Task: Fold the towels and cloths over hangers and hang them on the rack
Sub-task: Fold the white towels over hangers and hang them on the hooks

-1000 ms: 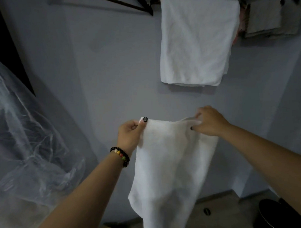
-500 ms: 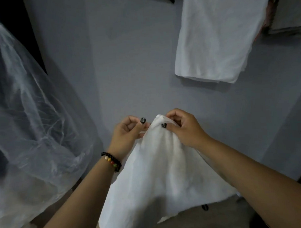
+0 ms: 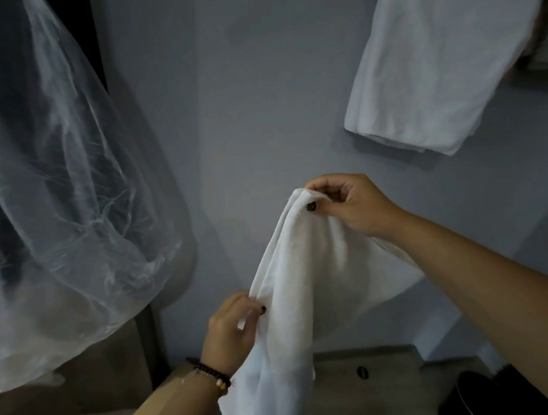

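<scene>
white cloth (image 3: 303, 293) hangs between both hands in front of the wall. the left hand (image 3: 232, 330), low and near, pinches its side edge with curled fingers. the right hand (image 3: 350, 204), higher, pinches the top corner. farther away, a folded white towel (image 3: 432, 68) hangs at upper right, a clear plastic bag (image 3: 58, 196) at left.

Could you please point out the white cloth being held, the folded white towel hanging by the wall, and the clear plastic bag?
white cloth (image 3: 303, 287), head view, middle of its draped front.
folded white towel (image 3: 438, 65), head view, centre of its face.
clear plastic bag (image 3: 64, 189), head view, crinkled middle.
</scene>
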A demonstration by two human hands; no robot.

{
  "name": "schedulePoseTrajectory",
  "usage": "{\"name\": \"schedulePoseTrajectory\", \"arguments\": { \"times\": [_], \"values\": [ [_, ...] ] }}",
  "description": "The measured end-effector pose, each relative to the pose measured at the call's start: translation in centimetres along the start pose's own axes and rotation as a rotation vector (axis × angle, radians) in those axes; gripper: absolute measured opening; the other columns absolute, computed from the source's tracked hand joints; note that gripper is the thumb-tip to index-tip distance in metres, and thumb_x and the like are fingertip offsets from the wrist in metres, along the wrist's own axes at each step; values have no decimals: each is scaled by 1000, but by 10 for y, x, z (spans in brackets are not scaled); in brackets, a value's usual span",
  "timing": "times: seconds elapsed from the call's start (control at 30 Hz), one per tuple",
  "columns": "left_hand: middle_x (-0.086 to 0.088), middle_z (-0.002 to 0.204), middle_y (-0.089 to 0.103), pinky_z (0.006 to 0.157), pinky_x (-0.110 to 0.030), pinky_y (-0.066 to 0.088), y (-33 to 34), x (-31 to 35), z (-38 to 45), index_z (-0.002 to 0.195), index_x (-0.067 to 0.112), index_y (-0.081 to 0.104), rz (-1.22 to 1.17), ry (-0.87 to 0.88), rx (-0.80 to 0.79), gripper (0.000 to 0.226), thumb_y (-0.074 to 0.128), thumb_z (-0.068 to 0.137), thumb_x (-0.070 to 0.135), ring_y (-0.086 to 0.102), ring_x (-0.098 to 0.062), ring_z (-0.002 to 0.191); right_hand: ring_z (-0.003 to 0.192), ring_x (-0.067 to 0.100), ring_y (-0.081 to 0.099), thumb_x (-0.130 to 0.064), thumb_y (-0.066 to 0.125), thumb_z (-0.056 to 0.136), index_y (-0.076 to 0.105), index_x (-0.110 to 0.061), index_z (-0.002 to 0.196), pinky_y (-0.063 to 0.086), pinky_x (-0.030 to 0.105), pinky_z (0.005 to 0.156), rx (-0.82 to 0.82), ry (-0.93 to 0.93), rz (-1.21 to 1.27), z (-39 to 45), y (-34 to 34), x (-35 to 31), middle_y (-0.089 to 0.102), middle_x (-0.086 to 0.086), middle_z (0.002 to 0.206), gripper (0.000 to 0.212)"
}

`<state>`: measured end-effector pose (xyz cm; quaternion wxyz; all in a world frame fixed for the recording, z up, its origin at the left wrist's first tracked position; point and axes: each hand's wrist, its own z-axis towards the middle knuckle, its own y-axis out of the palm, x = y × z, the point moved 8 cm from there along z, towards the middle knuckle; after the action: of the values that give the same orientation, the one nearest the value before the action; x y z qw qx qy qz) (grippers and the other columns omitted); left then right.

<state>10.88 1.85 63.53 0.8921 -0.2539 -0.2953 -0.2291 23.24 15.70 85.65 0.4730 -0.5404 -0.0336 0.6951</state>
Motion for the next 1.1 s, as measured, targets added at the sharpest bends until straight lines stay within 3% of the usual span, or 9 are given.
{"name": "schedulePoseTrajectory", "arguments": {
  "times": [0.1, 0.23, 0.4, 0.5, 0.63, 0.83, 0.97, 1.03, 1.1],
  "values": [
    [15, 102, 65, 81, -16, 50, 16, 4, -8, 99, 29, 67, -8, -16, -69, 21, 73, 82, 20, 59, 6, 97, 87, -1, 64, -4, 70, 84, 71, -22, 93, 45, 12, 81, -2, 14, -30, -2, -13, -3, 71, -17, 87, 20],
    [27, 110, 58, 80, 0, 38, 25, -3, -12, 111, 42, 52, -88, -261, -22, 47, 80, 76, 31, 54, 14, 98, 85, -5, 64, -5, 71, 83, 70, -23, 93, 45, 9, 79, 19, 32, -53, -5, -37, -8, 71, -20, 86, 21],
    [12, 91, 57, 73, -7, 40, 43, 27, 0, 94, 30, 58, -68, -42, -54, 13, 60, 86, 40, 54, 5, 85, 93, 2, 66, -4, 70, 83, 70, -22, 100, 49, 18, 87, 55, 49, -70, -6, -61, -9, 73, -14, 92, 24],
    [10, 80, 55, 65, -15, 43, 51, 32, 9, 83, 20, 59, -76, -81, -20, 25, 52, 89, 44, 53, -2, 74, 94, 3, 66, -1, 67, 84, 69, -18, 101, 50, 18, 88, 64, 49, -66, -9, -68, -8, 73, -13, 93, 24],
    [12, 61, 50, 54, -10, 39, 42, 31, 15, 76, 33, 43, -146, -214, 76, 17, 43, 90, 43, 55, -4, 60, 94, 1, 66, 1, 65, 86, 69, -18, 103, 49, 15, 85, 125, 84, -42, -15, -88, -2, 74, -15, 93, 26],
    [13, 81, 54, 54, -13, 40, 23, 27, 26, 83, 32, 39, -111, -120, 120, 25, 62, 91, 35, 56, -6, 68, 103, 9, 67, -3, 67, 85, 68, -18, 109, 50, 21, 92, 166, 109, -3, -21, -98, 5, 73, -7, 104, 28],
    [11, 109, 51, 48, -27, 49, 39, 34, 21, 89, 25, 53, 90, 250, -105, 3, 51, 89, 22, 56, -11, 67, 100, 8, 67, -2, 65, 87, 68, -12, 112, 50, 17, 87, 135, 98, -8, -16, -91, 2, 73, -8, 101, 27],
    [13, 101, 58, 61, -21, 50, 45, 31, 17, 91, 29, 61, -39, 170, -195, 15, 53, 84, 19, 59, -7, 74, 100, 7, 67, -2, 65, 87, 68, -10, 113, 50, 16, 86, 121, 91, -31, -11, -87, 0, 73, -7, 102, 27],
    [15, 97, 67, 76, -14, 47, 53, 25, 12, 97, 33, 70, -304, -68, -291, 25, 55, 77, 25, 63, -3, 87, 101, 8, 67, -4, 66, 87, 68, -10, 113, 49, 17, 85, 139, 78, -46, -7, -86, 0, 73, -4, 104, 27]
  ]
}}
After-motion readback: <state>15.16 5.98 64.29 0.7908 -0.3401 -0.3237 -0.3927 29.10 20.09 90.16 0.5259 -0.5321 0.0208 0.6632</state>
